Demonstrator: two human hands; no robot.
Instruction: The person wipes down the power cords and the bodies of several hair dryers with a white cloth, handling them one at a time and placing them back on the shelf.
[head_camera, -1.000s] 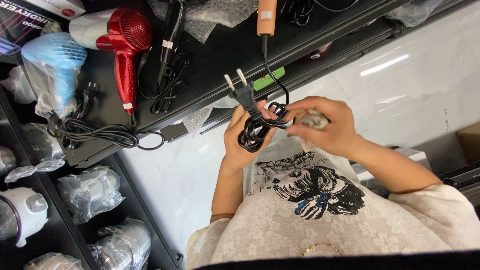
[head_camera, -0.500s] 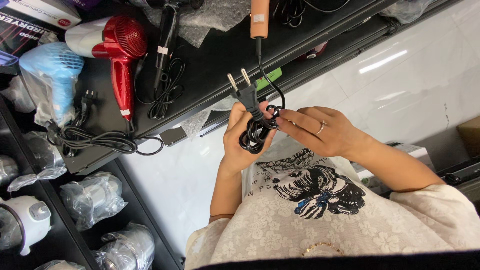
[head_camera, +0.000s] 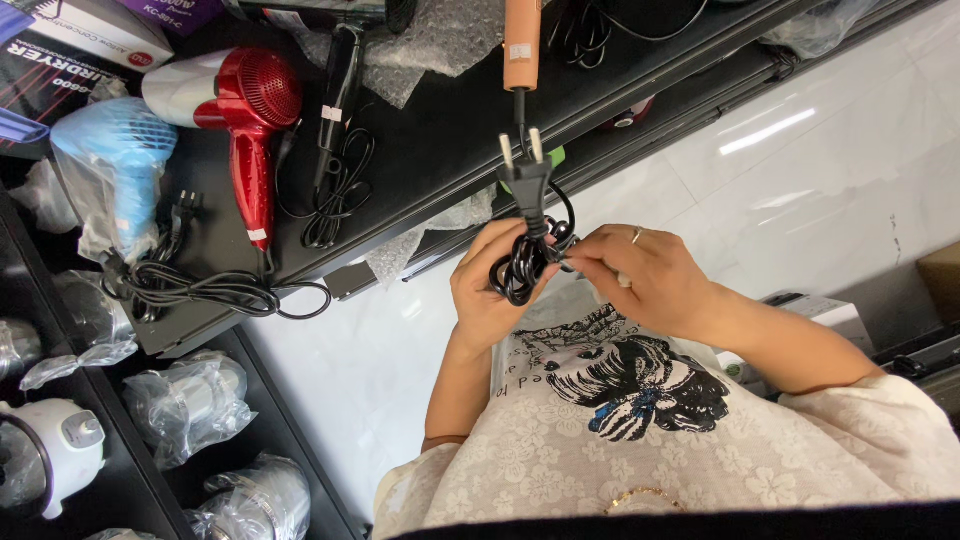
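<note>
**Coiled black cord held between two hands above the desk edge**

The black power cord (head_camera: 522, 262) is gathered into a small bundle of loops, its two-pin plug (head_camera: 524, 180) standing up out of the bundle with the pins pointing toward the desk (head_camera: 440, 130). The free run of the cord goes on up to an orange-handled appliance (head_camera: 521, 45) that lies on the desk. The cord looks light, limp and springy: loops of this kind likely want to uncoil when let go, so the firm place to grip is across the whole bundle, or on the stiff moulded plug body rather than on a single strand. The rubbery jacket should give decent friction and is not fragile; the pins are the hard part to keep clear of.

The left hand (head_camera: 487, 295) is closed about the bundle from below, palm up, fingers curled around the loops. The right hand (head_camera: 640, 275), a ring on one finger, comes in from the side with bent wrist and pinches the loops with its fingertips (head_camera: 578, 262). Both forearms are raised in front of the chest, elbows bent.

On the desk nearby lie a red hair dryer (head_camera: 240, 120) and a blue hair dryer (head_camera: 110, 165) wrapped in plastic.
</note>
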